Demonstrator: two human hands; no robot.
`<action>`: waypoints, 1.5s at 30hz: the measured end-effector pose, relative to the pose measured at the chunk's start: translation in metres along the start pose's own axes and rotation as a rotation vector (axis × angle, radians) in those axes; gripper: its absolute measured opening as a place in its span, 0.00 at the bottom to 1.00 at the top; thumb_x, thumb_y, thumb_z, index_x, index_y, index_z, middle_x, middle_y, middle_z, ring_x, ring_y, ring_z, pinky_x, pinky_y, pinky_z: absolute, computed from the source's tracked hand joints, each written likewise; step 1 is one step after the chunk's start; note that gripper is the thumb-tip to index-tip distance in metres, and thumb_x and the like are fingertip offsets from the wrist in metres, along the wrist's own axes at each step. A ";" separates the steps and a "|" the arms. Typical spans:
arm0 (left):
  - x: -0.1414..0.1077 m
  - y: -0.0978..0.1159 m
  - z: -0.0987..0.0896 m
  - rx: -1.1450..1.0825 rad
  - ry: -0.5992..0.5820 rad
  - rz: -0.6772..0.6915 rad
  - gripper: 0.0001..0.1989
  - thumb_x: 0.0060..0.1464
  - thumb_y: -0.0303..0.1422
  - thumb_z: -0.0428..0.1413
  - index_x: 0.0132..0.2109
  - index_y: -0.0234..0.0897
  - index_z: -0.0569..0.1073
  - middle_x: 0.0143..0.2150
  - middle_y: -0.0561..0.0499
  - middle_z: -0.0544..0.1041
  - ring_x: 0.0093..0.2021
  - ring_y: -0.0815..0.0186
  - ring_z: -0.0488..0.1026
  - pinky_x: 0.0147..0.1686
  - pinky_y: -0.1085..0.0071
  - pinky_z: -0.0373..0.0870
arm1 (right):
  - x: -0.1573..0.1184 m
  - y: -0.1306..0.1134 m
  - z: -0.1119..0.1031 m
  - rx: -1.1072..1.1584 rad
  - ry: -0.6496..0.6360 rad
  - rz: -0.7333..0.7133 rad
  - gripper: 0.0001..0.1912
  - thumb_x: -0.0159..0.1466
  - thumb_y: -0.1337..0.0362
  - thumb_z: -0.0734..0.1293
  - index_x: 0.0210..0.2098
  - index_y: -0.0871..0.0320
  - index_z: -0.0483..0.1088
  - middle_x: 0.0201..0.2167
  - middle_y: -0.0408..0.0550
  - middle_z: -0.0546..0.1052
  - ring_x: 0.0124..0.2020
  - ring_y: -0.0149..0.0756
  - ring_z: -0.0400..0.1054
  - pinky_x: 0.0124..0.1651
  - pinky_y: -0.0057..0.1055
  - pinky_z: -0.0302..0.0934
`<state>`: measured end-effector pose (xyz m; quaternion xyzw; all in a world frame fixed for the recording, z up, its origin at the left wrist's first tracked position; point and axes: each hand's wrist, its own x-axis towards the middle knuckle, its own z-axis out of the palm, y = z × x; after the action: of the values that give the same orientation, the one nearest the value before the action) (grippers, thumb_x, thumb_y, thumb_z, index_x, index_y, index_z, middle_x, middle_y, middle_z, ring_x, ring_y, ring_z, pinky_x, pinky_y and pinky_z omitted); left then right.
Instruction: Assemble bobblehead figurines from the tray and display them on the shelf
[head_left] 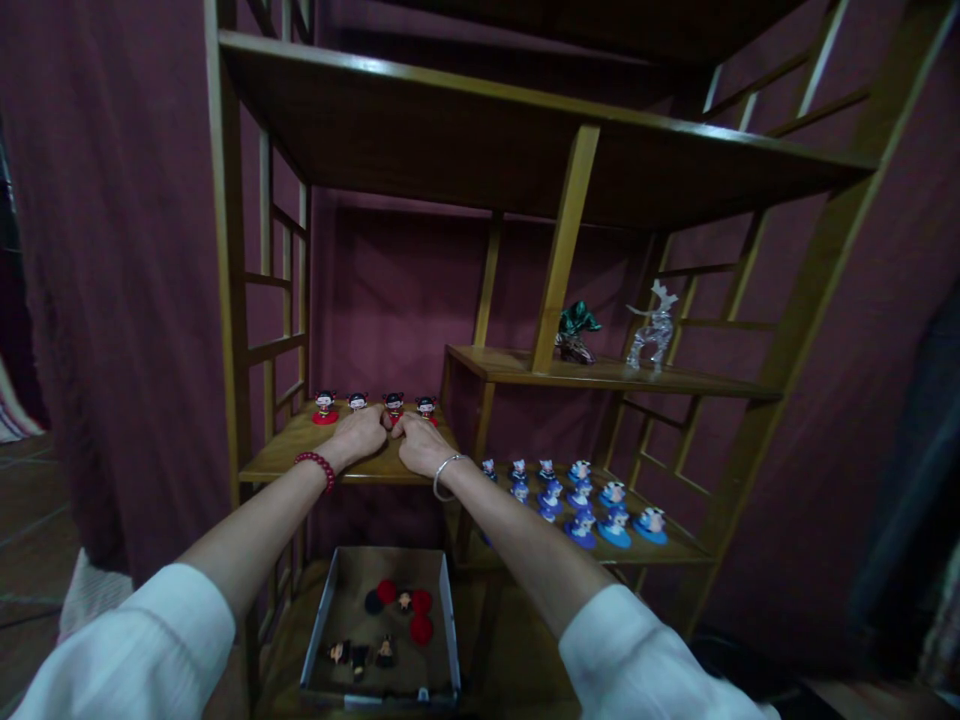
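Note:
On the left shelf (277, 460), small black-haired figurines stand in a row, the leftmost figurine (325, 406) on a red base. My left hand (361, 437) and my right hand (420, 444) meet at the third figurine (394, 402). Both have curled fingers closed at its lower part, which they mostly cover. The second figurine (358, 401) shows only its head above my left hand. Behind my right hand is the rightmost figurine (426, 406). Below my arms, an open box (453, 640) holds several loose figurines and round red and black pieces.
Rows of blue and white figurines (580, 497) stand on the lower right shelf. Above them, a crystal deer (654, 325) and a dark green ornament (576, 330) stand on a raised shelf (517, 365). A wooden post (566, 250) and a side lattice (270, 350) frame the space.

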<state>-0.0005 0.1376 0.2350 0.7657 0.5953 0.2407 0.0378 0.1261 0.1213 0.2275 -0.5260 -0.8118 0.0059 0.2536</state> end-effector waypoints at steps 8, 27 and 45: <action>0.003 -0.003 0.005 0.034 0.009 0.030 0.12 0.48 0.29 0.45 0.39 0.40 0.69 0.41 0.47 0.76 0.43 0.61 0.71 0.40 0.69 0.65 | 0.002 0.002 0.002 0.045 0.009 -0.002 0.16 0.49 0.78 0.58 0.33 0.61 0.71 0.41 0.52 0.73 0.45 0.34 0.65 0.46 0.22 0.56; 0.009 -0.013 0.011 -0.088 0.051 0.029 0.16 0.46 0.25 0.44 0.41 0.40 0.69 0.42 0.49 0.75 0.43 0.63 0.70 0.40 0.71 0.63 | 0.007 0.001 0.001 0.026 0.015 0.036 0.18 0.48 0.77 0.58 0.35 0.58 0.72 0.41 0.48 0.75 0.44 0.35 0.67 0.47 0.23 0.57; 0.016 -0.023 0.019 -0.300 0.138 0.010 0.16 0.46 0.24 0.46 0.43 0.35 0.70 0.43 0.47 0.75 0.42 0.66 0.70 0.39 0.75 0.63 | 0.004 -0.002 -0.001 0.039 0.035 0.029 0.16 0.49 0.79 0.58 0.32 0.59 0.72 0.38 0.47 0.75 0.41 0.33 0.68 0.44 0.22 0.57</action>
<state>-0.0101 0.1634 0.2156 0.7361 0.5500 0.3790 0.1097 0.1238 0.1239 0.2304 -0.5324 -0.7993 0.0163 0.2781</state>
